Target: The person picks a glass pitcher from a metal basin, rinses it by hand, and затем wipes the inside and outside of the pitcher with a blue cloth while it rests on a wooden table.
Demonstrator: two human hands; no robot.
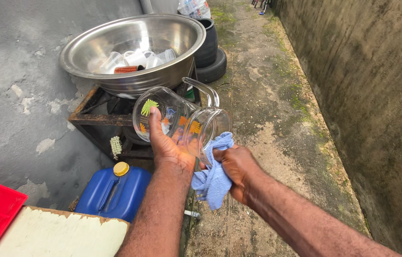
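Steel basin [129,45] holding clear plastic cups [134,59], left hand [167,143] cradling a tilted glass jug [177,119] from below, right hand [239,166] clenched on a blue cloth [213,183] at the jug's mouth

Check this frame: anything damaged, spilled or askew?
No spill or breakage shows. The glass jug lies on its side in the left hand, the right hand pressing a blue cloth at its mouth. The wall has flaking patches.

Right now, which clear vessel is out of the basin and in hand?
The flower-printed glass jug, tipped sideways in the left hand; the plain cups sit in the steel basin.
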